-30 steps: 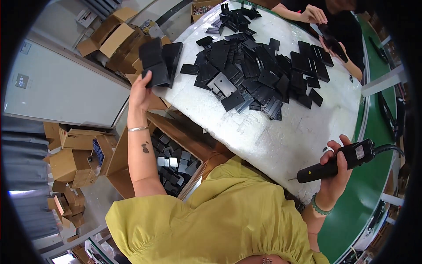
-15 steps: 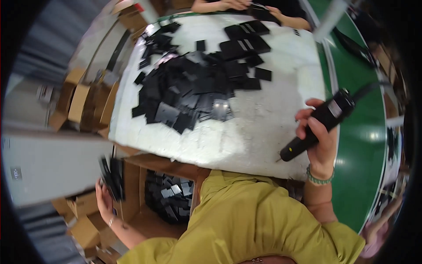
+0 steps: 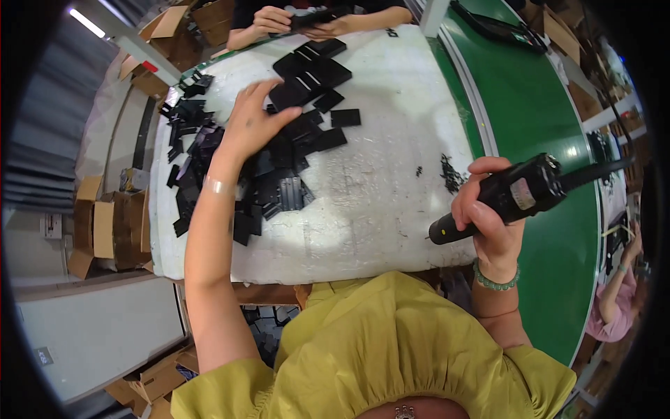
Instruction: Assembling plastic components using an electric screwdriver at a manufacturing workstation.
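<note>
My right hand point(image 3: 488, 213) grips a black electric screwdriver point(image 3: 520, 192), its tip pointing left above the near right of the white table. A cord runs from its back end. My left hand point(image 3: 255, 119) reaches over the table with fingers and thumb spread at the near end of a flat black case point(image 3: 289, 95); whether it presses on the case is hard to see. More black cases point(image 3: 324, 72) lie just beyond. Under and around my left forearm spreads a heap of flat black plastic pieces point(image 3: 269, 164). Small black screws point(image 3: 449, 174) are scattered left of the screwdriver.
Across the white table point(image 3: 370, 223), another person's hands point(image 3: 324, 26) hold a black piece. A green surface point(image 3: 551, 258) runs along the right, with a pole point(image 3: 434, 17) at the far corner. Cardboard boxes point(image 3: 115, 227) stand at the left. Below the near edge, a box holds black pieces.
My left hand has gone from beside the cardboard box, where it was with dark flat pieces, up onto the table by the black cases. The view has shifted; my right hand keeps the screwdriver.
</note>
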`<state>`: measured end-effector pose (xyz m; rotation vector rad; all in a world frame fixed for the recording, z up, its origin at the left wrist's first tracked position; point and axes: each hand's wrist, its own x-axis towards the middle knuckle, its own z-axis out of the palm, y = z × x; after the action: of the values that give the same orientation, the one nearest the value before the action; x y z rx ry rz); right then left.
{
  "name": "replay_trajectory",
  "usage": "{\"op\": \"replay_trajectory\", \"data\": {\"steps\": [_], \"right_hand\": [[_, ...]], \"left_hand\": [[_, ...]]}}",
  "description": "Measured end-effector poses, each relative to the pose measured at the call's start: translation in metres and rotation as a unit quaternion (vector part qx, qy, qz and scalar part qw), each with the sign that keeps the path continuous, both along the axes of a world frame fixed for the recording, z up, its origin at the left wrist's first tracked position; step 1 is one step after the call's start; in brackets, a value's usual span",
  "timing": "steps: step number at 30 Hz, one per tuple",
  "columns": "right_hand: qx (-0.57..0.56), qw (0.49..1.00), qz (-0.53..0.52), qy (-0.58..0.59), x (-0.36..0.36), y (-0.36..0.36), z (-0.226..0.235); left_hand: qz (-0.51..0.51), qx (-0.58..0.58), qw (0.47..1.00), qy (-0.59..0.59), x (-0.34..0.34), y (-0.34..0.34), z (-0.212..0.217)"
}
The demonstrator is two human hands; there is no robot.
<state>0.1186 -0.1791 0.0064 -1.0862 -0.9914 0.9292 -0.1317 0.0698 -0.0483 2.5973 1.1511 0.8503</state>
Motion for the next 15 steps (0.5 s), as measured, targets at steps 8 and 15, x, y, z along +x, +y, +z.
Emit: {"op": "replay_trajectory", "data": {"steps": [8,15], "right_hand": [[0.141,0.984,-0.055,0.092,0.032,-0.012,-0.008],[0.224,0.961,-0.134,0.093,0.050,0.032,-0.031]], "left_hand": [[0.022,-0.110,0.990,0.091,0.031,0.091,-0.042],[-0.054,-0.080,0.995,-0.027,0.038,-0.010,0.009]]}}
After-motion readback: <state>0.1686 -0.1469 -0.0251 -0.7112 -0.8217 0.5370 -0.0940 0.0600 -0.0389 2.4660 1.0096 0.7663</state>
